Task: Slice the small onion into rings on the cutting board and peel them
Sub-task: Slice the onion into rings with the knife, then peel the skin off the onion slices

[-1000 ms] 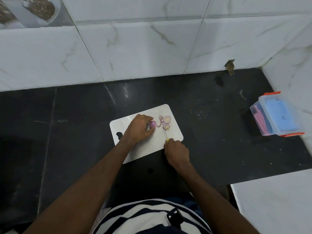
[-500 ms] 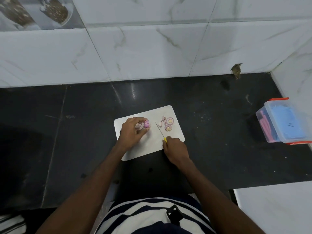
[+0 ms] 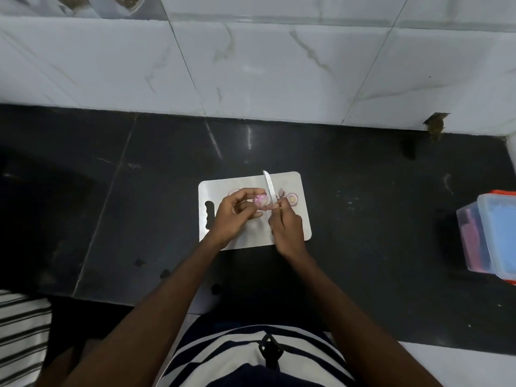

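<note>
A white cutting board [image 3: 303, 230] lies on a dark countertop [image 3: 111, 205] below a marble-tiled wall [image 3: 251, 65], with a lidded plastic box [image 3: 491, 236] well off to the board's right and cut onion rings [image 3: 292, 197] near its far right corner. Above the board's middle, the person's left hand [image 3: 231, 216] pinches a small onion [image 3: 260, 200] between curled fingertips. The right hand [image 3: 286, 227] grips a knife [image 3: 270, 188], its blade just beside the pale, pink-streaked onion.

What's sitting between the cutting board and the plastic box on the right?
In the head view, nothing lies between the cutting board and the plastic box, only bare dark counter with a few pale specks.
</note>
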`<state>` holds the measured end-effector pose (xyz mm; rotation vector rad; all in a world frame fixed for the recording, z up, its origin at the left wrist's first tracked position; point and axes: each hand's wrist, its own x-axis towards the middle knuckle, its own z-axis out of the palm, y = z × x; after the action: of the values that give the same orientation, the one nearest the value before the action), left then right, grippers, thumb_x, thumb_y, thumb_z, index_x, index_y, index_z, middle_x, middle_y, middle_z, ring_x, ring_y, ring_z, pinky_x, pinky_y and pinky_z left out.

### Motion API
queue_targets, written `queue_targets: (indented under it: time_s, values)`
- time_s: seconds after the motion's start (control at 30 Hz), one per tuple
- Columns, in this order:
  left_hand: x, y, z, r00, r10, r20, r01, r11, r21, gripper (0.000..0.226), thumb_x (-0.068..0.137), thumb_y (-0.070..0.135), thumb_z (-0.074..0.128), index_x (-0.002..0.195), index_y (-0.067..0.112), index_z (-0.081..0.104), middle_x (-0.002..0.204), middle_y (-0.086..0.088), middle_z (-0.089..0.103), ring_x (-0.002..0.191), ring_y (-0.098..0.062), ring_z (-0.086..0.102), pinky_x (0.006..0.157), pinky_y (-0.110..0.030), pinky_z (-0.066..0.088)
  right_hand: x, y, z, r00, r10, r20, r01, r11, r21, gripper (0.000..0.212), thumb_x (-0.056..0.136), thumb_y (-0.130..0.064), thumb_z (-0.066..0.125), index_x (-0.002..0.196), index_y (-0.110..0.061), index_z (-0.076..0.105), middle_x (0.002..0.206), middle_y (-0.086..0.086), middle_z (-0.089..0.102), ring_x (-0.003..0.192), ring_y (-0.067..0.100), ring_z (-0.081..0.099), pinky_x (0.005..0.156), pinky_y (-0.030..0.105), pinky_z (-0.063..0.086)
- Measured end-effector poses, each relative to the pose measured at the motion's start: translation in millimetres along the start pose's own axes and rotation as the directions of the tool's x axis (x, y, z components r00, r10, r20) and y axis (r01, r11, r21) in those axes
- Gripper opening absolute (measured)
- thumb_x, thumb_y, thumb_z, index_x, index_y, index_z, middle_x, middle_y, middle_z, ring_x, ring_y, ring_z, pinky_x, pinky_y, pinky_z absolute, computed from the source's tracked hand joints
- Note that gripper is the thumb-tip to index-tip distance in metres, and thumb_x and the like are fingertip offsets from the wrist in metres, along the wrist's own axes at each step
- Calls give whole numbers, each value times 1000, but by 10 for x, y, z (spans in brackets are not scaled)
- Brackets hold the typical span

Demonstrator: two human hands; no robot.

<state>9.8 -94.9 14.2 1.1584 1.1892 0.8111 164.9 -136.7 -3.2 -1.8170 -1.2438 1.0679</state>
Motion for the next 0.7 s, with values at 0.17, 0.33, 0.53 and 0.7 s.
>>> queue_targets:
  time_s: [0.17, 0.33, 0.53, 0.7]
  values:
    - [27, -52, 130, 996, 7, -87, -18, 992, -124, 37, 99, 14, 77, 134, 8, 71, 126, -14, 78, 124, -35, 73, 112, -48, 56, 72, -12, -82, 996, -84, -1, 84, 993, -86, 41, 103, -33, 34, 117, -7, 63, 83, 2, 70, 80, 27, 67, 76, 43, 53]
    - [77, -37, 197, 992, -55, -112, 33, 981, -192, 32, 101, 5, 73, 132, 9, 72, 125, -8, 80, 120, -22, 75, 117, -45, 52, 144, -38, -165, 984, -179, -15, 176, 975, -139, 36, 107, -32, 44, 116, -1, 61, 76, 9, 65, 69, 27, 62, 64, 39, 49]
    - [85, 33, 244, 991, -112, -75, 83, 944, -318, 43, 90, 21, 80, 132, 14, 73, 131, -10, 78, 130, -30, 70, 119, -48, 49, 190, -75, -202, 975, -221, -1, 214, 948, -237, 37, 107, -44, 51, 114, -10, 61, 78, 1, 60, 63, 10, 54, 55, 14, 32]
    - [101, 27, 271, 988, -140, -69, 99, 904, -417, 43, 92, 16, 77, 134, 8, 71, 131, -11, 77, 128, -30, 72, 114, -40, 54, 164, -100, -201, 974, -225, -21, 213, 944, -252, 37, 108, -42, 50, 115, -7, 60, 78, 0, 55, 65, 18, 49, 60, 29, 32]
